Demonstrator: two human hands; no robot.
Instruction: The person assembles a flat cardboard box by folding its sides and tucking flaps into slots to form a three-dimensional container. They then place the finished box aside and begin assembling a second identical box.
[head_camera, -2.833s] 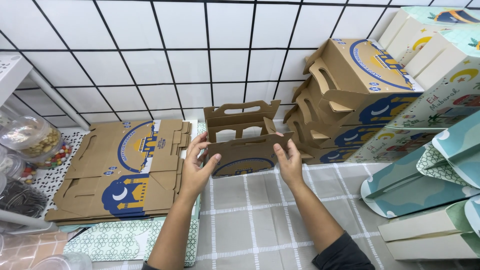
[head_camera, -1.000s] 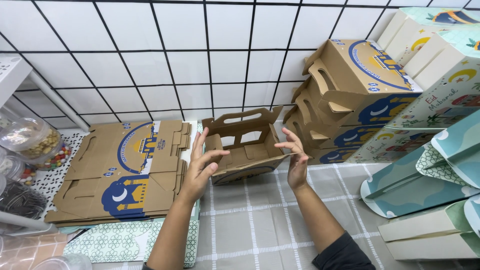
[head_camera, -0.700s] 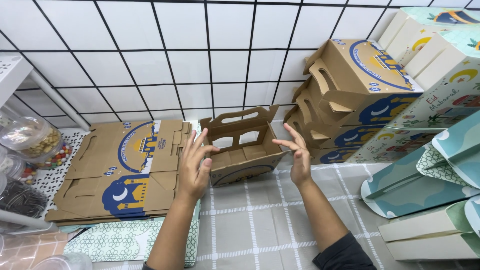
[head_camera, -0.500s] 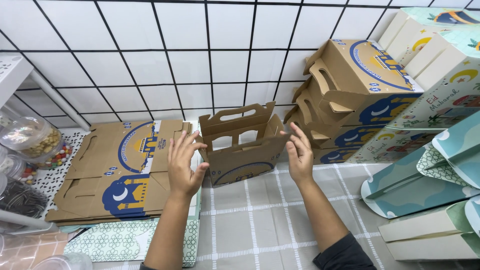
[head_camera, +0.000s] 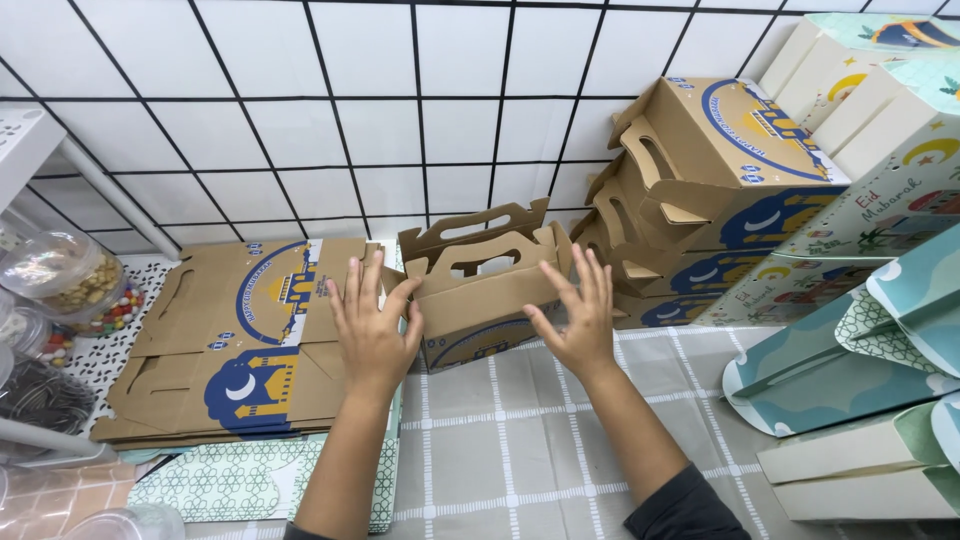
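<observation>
White tiled wall w/ black grout behind, grey checked tablecloth (head_camera: 520, 440) on the work surface. Brown cardboard carry box (head_camera: 485, 285) w/ cut-out handle flaps stands upright at centre, against the wall, blue/yellow print on front. Left hand (head_camera: 372, 330) flat on box's left side, fingers spread, palm touching the cardboard. Right hand (head_camera: 575, 315) at box's right side, fingers spread & open; contact w/ box hard to tell, maybe fingertips only. Stack of flat unfolded boxes (head_camera: 240, 340) just left of left hand. Stack of assembled brown boxes (head_camera: 710, 190) to the right, near wall. Teal/white patterned boxes (head_camera: 850, 340) far right. Plastic tubs w/ snacks (head_camera: 60, 290) at left edge.
</observation>
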